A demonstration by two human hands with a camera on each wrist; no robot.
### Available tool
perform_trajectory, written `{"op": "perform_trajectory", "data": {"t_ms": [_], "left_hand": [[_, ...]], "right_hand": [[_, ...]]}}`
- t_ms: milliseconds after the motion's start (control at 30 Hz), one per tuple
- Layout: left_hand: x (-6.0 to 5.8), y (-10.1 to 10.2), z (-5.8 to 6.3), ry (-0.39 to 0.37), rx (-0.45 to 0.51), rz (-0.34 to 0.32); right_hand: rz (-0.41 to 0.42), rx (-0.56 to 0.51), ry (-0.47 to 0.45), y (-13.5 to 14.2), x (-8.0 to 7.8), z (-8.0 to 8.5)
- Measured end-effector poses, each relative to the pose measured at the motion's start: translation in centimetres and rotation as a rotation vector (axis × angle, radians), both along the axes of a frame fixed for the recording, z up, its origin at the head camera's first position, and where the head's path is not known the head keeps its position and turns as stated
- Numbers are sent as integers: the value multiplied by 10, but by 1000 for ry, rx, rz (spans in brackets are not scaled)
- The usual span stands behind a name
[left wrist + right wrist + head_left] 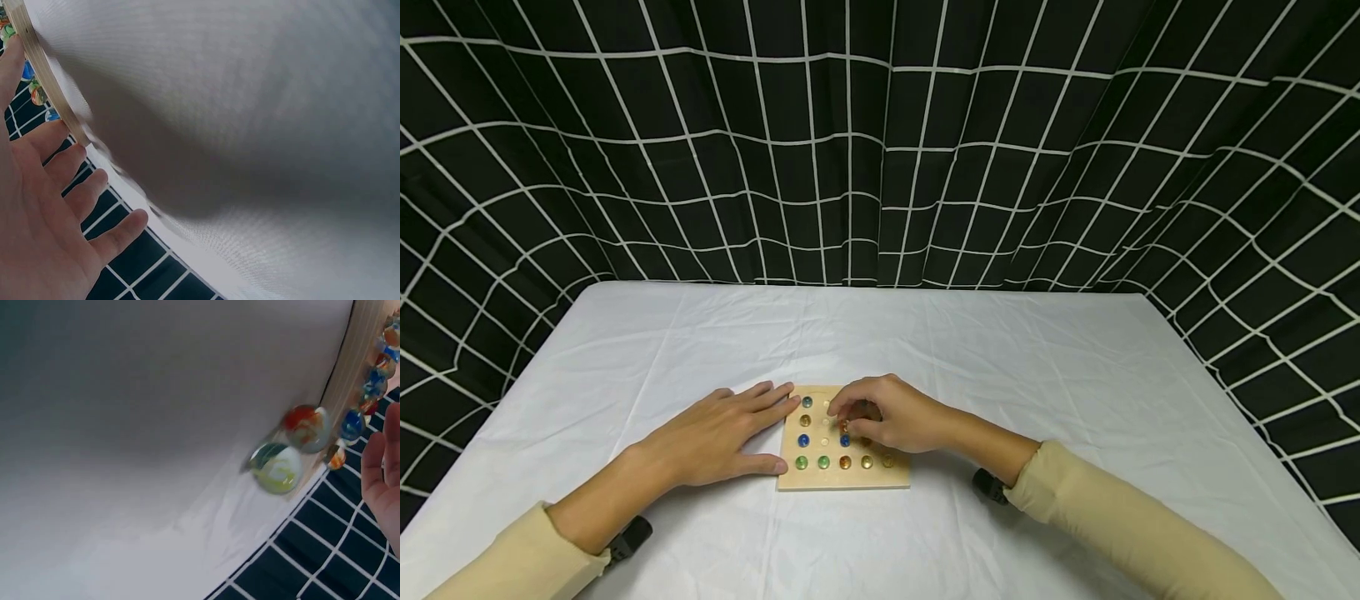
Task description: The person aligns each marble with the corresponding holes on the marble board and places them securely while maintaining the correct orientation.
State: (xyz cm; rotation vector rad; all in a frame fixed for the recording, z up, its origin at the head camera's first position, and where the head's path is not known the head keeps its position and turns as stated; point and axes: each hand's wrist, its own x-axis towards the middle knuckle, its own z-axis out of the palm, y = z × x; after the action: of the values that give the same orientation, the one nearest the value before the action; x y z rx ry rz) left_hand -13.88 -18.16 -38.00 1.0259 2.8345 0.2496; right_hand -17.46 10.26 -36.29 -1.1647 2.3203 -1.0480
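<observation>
A wooden board (880, 478) with rows of round hollows lies on the cloth, glass marbles in many of them. Green marbles (823, 462) sit in its near row; a blue marble (804, 440) sits at the left. My left hand (718, 437) lies flat, fingers spread, its thumb and fingertips touching the board's left edge. Over the board's middle, my right hand (895, 414) is bent down, thumb and fingers around an orange marble (844, 427); the fingers partly hide it. The right wrist view shows only part of that hand.
White cloth (1000, 358) covers the table. In the right wrist view, a red-and-clear marble (307, 428) and a green-and-white marble (276, 467) lie beside the board. A black curtain with white grid lines (880, 167) hangs behind and at both sides.
</observation>
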Motion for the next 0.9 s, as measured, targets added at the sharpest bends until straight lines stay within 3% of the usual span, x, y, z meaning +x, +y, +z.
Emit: {"op": "perform_trajectory", "data": {"t_ms": [600,900], "left_hand": [[-1,-1,-1,1,7,-12],[-1,0,-1,-1,2,-8]], "right_hand": [[49,128,129,-25,2,-2],[44,145,135,-27,2,-4]]}}
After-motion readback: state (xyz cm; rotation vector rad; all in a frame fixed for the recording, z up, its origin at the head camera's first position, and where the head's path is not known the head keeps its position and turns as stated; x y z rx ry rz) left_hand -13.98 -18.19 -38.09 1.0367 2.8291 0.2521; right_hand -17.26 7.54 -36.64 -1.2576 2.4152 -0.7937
